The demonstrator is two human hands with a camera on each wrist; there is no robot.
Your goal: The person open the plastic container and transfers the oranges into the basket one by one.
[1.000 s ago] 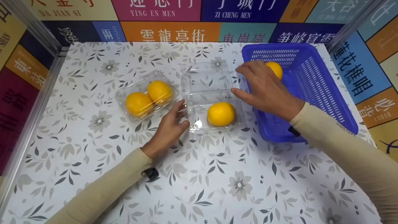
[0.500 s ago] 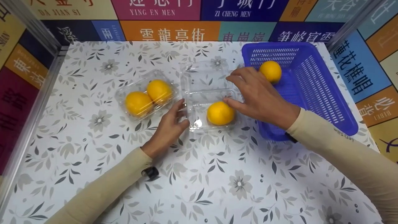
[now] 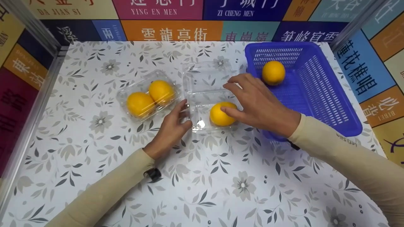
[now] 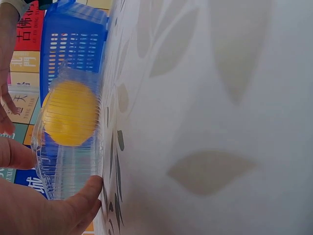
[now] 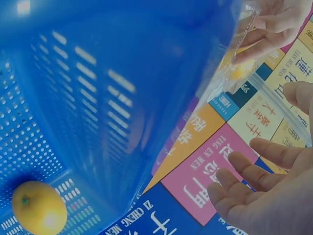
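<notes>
A clear plastic clamshell box (image 3: 202, 110) stands with its lid laid back, and one orange (image 3: 217, 114) sits in the right part of its base. At the box's left side is my left hand (image 3: 170, 134), its fingertips at the wall; the left wrist view shows the thumb (image 4: 85, 196) by the ribbed plastic. My right hand (image 3: 260, 105) hovers over the box's right side with fingers spread and nothing in them. Its thumb covers part of the orange in the head view. In the right wrist view the right hand's fingers (image 5: 249, 171) are apart and hold nothing.
A blue-purple perforated basket (image 3: 334, 91) stands at the right, with one orange (image 3: 273, 72) in its far left corner. Left of the open box lies a closed clear box (image 3: 126, 91) holding two oranges (image 3: 140, 104). Printed panels (image 3: 173, 30) wall the patterned table (image 3: 195, 189).
My right hand has moved left and nearer, from over the basket's edge to above the box, uncovering the orange in the basket. The left hand stays in place.
</notes>
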